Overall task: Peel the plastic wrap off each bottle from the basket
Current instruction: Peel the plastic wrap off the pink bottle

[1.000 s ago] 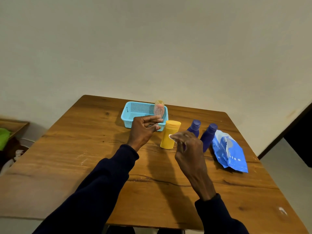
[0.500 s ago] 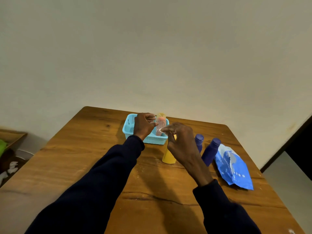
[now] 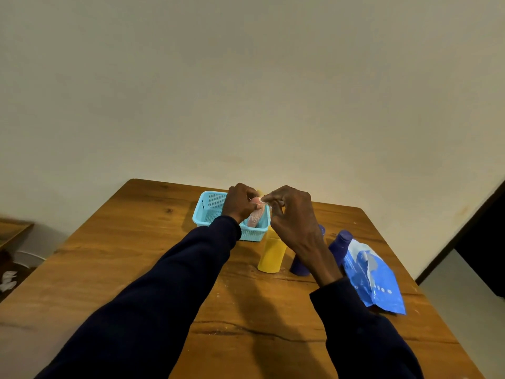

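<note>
1. The left hand (image 3: pixel 238 205) grips the pink bottle (image 3: pixel 256 218) and holds it tilted above the basket (image 3: pixel 209 214), as it did a second ago.
2. The right hand (image 3: pixel 289 214) was lower down near the yellow bottle (image 3: pixel 270 255). It has risen to meet the pink bottle and now pinches the wrap (image 3: pixel 264 203) at its top.
3. Peeling of this bottle looks only just begun, and the wrap is still on.
4. Further right, the blue bottles (image 3: pixel 340 246) and the blue pouch (image 3: pixel 374 277) rest on the surface (image 3: pixel 136 255), unmoved.

Wood, plastic and glossy film.
The surface (image 3: pixel 136 269) is smooth varnished wood; the basket (image 3: pixel 210 212) is perforated plastic; the blue pouch (image 3: pixel 374 280) shines glossy; the yellow bottle (image 3: pixel 270 255) looks matt.
</note>
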